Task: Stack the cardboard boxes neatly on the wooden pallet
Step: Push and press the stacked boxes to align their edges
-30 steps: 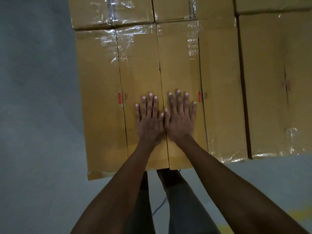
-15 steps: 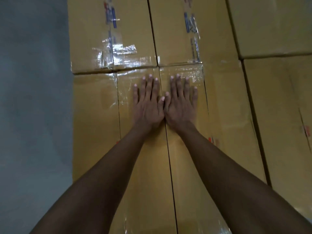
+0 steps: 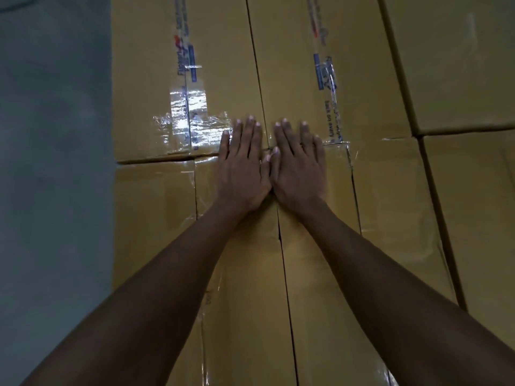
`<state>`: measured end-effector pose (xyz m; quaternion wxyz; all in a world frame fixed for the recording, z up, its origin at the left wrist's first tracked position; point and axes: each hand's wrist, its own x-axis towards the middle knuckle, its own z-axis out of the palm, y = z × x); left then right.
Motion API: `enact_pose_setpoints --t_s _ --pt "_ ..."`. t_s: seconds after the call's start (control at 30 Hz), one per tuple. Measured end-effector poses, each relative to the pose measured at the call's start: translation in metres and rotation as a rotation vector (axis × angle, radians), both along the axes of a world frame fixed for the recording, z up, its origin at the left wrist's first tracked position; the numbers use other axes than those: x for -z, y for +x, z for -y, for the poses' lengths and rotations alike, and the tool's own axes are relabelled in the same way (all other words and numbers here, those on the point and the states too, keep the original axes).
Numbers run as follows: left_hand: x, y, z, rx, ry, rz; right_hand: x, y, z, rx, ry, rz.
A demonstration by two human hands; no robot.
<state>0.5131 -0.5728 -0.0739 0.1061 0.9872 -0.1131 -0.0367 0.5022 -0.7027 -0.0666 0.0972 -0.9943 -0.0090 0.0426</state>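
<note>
Tan cardboard boxes (image 3: 390, 190) sit edge to edge, seams under glossy clear tape (image 3: 189, 118). We lay our left hand (image 3: 242, 171) and right hand (image 3: 299, 174) flat on them, fingers straight.

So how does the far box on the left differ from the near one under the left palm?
The far box has printed tape with blue and red marks down its seam; the near box shows only clear tape. The left hand lays its palm on the near box, and only its fingers reach the far box. Both are brown cardboard, butted end to end.
</note>
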Motion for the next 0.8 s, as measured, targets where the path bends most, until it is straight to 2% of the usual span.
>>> enact_pose_setpoints --t_s 0.17,0.33,0.5,0.6,0.8 --pt "-0.004 0.004 -0.001 -0.013 -0.118 0.014 -0.008 0.005 0.000 -0.021 -0.008 -0.017" --pt "-0.027 0.051 0.004 -0.064 -0.238 0.151 -0.030 0.056 -0.002 0.028 -0.030 0.171" --pt "-0.039 0.125 -0.003 -0.073 0.009 -0.096 -0.031 0.113 -0.012 0.056 0.008 0.005" --pt "-0.033 0.135 -0.006 -0.018 -0.022 -0.197 -0.023 0.115 -0.014 0.024 -0.003 -0.032" --pt "-0.025 0.139 -0.010 -0.013 -0.024 -0.205 -0.027 0.118 -0.012 -0.001 -0.016 -0.095"
